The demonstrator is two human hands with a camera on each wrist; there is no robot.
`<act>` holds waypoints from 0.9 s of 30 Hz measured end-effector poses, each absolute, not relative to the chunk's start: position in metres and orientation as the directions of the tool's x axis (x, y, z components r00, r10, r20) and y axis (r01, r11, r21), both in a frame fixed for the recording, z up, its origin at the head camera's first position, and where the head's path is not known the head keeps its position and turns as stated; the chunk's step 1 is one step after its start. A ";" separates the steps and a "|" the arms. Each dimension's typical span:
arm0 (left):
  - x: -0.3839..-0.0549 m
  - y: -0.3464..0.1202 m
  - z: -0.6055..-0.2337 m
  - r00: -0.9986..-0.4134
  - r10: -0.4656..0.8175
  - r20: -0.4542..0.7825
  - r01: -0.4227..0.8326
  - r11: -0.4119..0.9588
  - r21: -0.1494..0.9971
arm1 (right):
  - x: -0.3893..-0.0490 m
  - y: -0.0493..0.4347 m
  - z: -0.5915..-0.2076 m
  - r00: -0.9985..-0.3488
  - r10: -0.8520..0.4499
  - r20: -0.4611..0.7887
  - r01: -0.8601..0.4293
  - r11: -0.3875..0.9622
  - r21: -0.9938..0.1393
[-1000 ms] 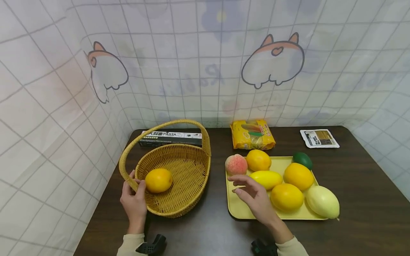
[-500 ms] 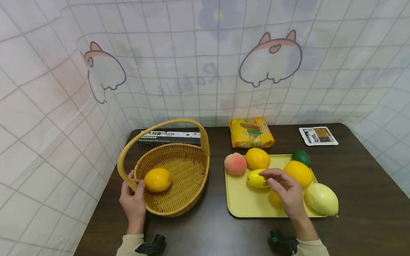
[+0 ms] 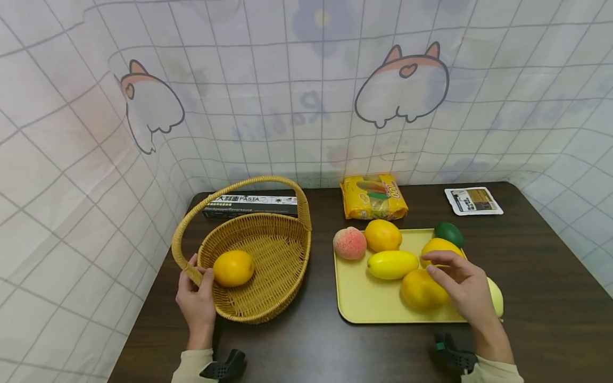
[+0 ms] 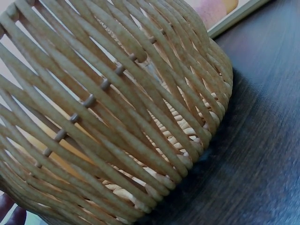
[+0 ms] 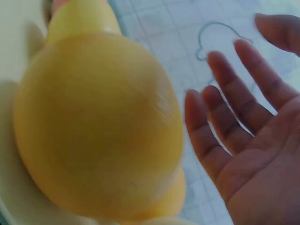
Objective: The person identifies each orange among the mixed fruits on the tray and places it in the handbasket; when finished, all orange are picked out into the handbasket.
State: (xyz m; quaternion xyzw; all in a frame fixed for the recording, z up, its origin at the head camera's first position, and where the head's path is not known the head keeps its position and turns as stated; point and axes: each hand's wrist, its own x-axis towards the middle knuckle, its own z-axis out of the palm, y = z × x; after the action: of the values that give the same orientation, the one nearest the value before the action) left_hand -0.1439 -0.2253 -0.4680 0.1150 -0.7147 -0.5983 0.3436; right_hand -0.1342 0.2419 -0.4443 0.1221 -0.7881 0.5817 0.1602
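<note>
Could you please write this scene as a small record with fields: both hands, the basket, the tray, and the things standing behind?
Left hand: grips yellowish-brown oval wicker basket at foot of its handle
Right hand: above right part of yellow rectangular tray; holds nothing
In basket: one orange-yellow oval fruit
Tray, left: fuzzy pink round peach
Tray, middle: elongated bright-yellow fruit
Tray, rear right: dark-green rounded fruit
Behind basket: long black-and-white pasta box, partly hidden
Behind tray: yellow plastic bag; flat white packet farther right

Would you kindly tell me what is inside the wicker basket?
One orange-yellow fruit lies inside the wicker basket, near the left hand. Anything directly beneath the fruit is covered from view.
</note>
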 end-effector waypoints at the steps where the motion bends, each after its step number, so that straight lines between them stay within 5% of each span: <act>1: -0.144 -0.225 -0.467 -0.740 -0.573 0.353 0.245 0.259 0.934 | -0.133 0.244 -0.445 -0.923 -0.002 0.385 -0.365 0.327 -0.872; 10: -0.150 -0.234 -0.480 -0.729 -0.594 0.340 0.225 0.262 0.939 | -0.133 0.256 -0.450 -0.965 -0.043 0.258 -0.246 0.483 -0.841; 27: -0.158 -0.242 -0.501 -0.736 -0.592 0.329 0.213 0.260 0.942 | -0.130 0.263 -0.450 -0.992 -0.118 0.050 -0.109 0.574 -0.811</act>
State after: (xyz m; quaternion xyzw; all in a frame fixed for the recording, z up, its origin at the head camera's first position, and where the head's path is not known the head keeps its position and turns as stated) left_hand -0.1584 -0.2422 -0.5008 0.1320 -0.7178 -0.5938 0.3387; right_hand -0.1301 0.2632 -0.4503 0.0639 -0.8872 0.4568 -0.0047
